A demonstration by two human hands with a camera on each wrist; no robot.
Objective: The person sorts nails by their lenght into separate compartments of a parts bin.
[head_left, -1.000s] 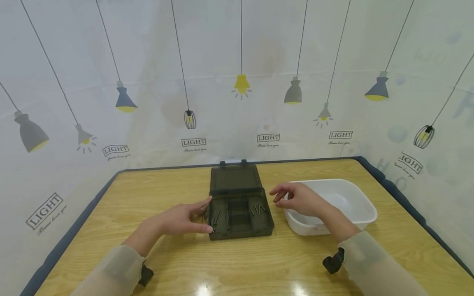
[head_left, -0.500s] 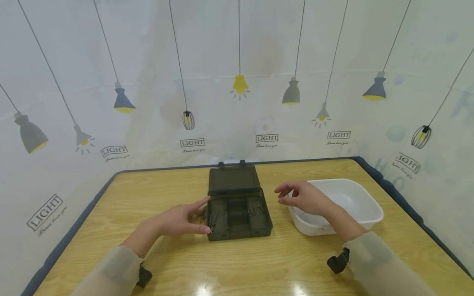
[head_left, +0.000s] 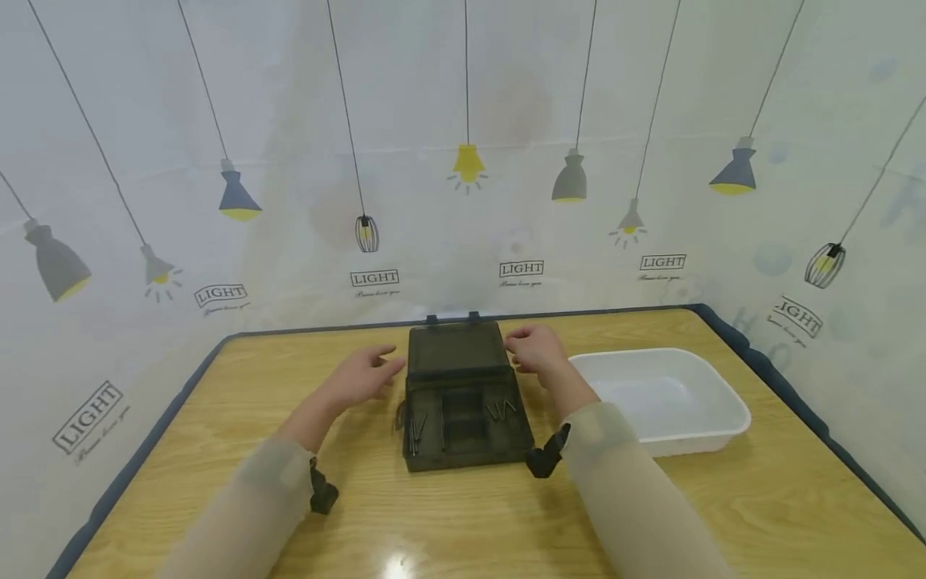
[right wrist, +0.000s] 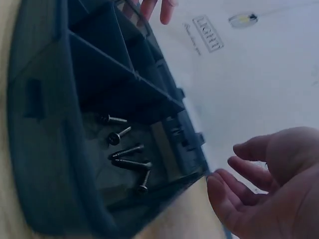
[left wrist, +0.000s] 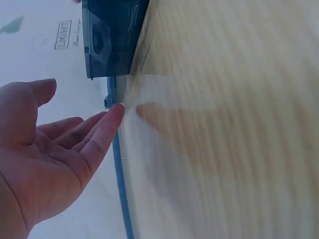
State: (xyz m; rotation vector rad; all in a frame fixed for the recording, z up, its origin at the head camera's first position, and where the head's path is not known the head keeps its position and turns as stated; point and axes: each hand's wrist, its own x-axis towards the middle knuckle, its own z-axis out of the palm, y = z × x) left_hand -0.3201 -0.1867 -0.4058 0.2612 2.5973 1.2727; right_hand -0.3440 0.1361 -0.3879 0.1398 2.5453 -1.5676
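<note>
A dark translucent compartment box lies on the table with its lid folded back, away from me. Several screws rest in its right compartment, and more long thin screws show in the left one. My left hand hovers left of the lid, fingers extended and holding nothing; the left wrist view shows its palm apart from the box. On the other side, my right hand is at the lid's right edge, fingers loosely bent. Whether its fingertips touch the lid I cannot tell.
A white plastic basin stands on the wooden table to the right, close behind my right forearm. A pale cloth wall printed with lamps rises behind the table's far edge.
My left hand has let go of the box's left side and moved away from me. The right hand has gone from the basin's rim to the lid's right edge. The basin shifted slightly right earlier.
</note>
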